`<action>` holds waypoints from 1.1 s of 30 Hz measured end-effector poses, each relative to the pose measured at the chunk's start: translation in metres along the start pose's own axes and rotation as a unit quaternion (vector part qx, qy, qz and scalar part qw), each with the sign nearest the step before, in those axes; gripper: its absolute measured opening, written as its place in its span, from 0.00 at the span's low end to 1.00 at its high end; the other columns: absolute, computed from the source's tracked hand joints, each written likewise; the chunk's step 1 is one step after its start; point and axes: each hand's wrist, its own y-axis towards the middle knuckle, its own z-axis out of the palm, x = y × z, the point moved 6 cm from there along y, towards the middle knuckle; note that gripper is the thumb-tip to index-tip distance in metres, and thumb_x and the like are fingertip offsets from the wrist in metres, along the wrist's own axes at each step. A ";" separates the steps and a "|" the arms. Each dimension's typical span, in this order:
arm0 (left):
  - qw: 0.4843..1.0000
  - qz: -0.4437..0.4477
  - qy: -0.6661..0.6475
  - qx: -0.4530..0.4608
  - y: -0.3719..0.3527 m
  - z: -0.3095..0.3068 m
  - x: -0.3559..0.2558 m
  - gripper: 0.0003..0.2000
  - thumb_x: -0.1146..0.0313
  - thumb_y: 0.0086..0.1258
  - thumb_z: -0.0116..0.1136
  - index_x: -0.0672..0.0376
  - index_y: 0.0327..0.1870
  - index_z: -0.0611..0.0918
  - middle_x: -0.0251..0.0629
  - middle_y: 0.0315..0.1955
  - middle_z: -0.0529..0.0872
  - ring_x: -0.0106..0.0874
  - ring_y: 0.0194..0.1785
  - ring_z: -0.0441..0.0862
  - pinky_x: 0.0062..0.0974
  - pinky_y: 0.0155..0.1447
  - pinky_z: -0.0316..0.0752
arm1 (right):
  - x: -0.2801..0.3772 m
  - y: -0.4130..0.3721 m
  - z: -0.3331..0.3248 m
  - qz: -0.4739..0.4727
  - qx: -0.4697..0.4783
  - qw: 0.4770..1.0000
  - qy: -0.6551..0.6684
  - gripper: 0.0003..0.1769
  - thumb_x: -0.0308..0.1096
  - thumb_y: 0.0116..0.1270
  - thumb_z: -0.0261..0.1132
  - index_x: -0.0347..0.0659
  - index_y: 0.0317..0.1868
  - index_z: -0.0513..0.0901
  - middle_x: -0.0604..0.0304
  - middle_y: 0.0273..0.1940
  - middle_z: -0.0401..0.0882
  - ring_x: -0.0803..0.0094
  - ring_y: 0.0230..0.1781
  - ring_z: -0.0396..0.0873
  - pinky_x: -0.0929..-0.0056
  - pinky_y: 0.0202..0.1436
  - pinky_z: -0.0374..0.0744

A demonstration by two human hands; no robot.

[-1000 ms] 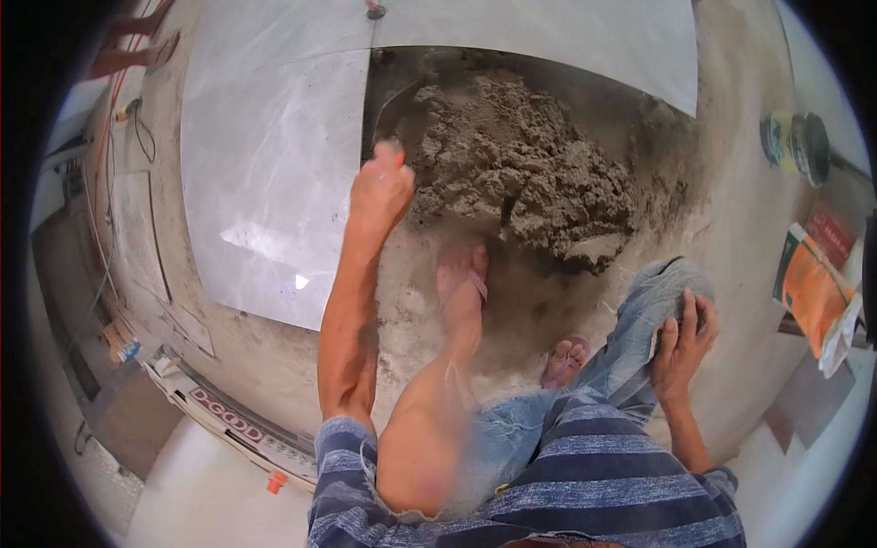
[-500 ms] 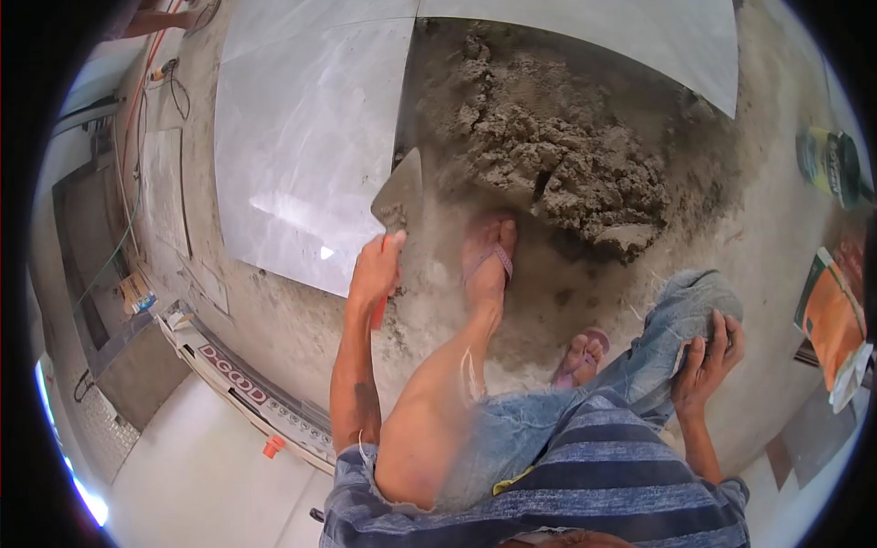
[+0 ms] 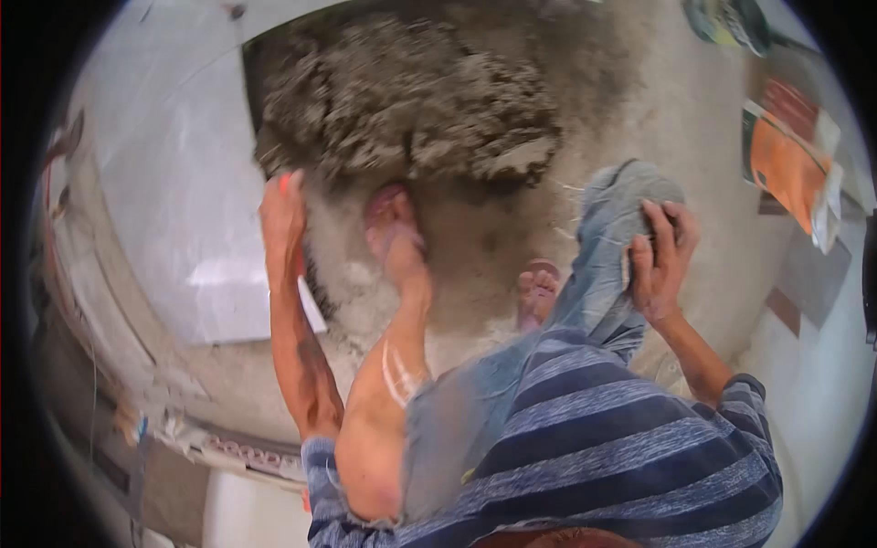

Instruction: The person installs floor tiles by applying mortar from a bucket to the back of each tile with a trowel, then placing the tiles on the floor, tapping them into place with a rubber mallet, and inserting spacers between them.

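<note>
My left hand (image 3: 282, 217) is closed around the red handle of a trowel (image 3: 300, 262), beside the near left edge of a heap of wet mortar (image 3: 411, 100). The trowel's blade cannot be made out here. Under and left of that hand lies a large glossy grey tile (image 3: 174, 192). My right hand (image 3: 665, 260) rests on my bent knee in torn jeans (image 3: 603, 228), its fingers spread over the denim and holding nothing.
My sandalled foot (image 3: 395, 224) stands close to the mortar. An orange bag (image 3: 787, 169) and a dark bucket (image 3: 728, 23) are at the right. A long boxed tool marked with letters (image 3: 256, 454) lies at lower left.
My view has swung, so the floor things appear further left and higher. My left hand has moved with the trowel to the mortar's edge, and the blade has gone out of sight.
</note>
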 end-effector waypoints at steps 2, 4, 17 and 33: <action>0.995 -0.036 0.088 -0.039 -0.019 -0.002 -0.001 0.24 0.50 0.73 0.49 0.66 0.53 0.75 0.56 0.40 0.84 0.55 0.45 0.80 0.46 0.49 0.71 | -0.001 0.001 -0.001 -0.003 -0.008 1.000 -0.017 0.22 0.36 0.67 0.61 0.40 0.60 0.78 0.47 0.61 0.65 0.52 0.65 0.61 0.57 0.69 0.58; 0.996 -0.032 0.061 -0.049 -0.049 -0.009 -0.014 0.22 0.51 0.72 0.50 0.65 0.50 0.76 0.54 0.36 0.84 0.51 0.41 0.81 0.43 0.45 0.72 | -0.006 -0.003 -0.001 0.002 -0.008 1.000 -0.015 0.22 0.37 0.67 0.61 0.40 0.60 0.78 0.48 0.61 0.66 0.53 0.65 0.61 0.57 0.69 0.58; 0.903 0.025 0.046 0.426 -0.155 0.036 -0.066 0.19 0.56 0.71 0.53 0.70 0.39 0.78 0.65 0.31 0.82 0.64 0.40 0.78 0.52 0.43 0.72 | -0.018 -0.007 -0.001 -0.006 -0.006 0.999 0.032 0.21 0.39 0.69 0.61 0.39 0.60 0.78 0.49 0.62 0.65 0.54 0.66 0.59 0.59 0.70 0.59; 0.874 0.113 0.145 0.450 -0.105 0.097 -0.074 0.22 0.53 0.70 0.53 0.71 0.37 0.76 0.66 0.35 0.82 0.60 0.46 0.79 0.48 0.49 0.72 | -0.028 -0.026 0.002 0.029 -0.022 0.999 0.036 0.21 0.36 0.69 0.61 0.37 0.60 0.78 0.50 0.63 0.61 0.55 0.66 0.57 0.61 0.69 0.58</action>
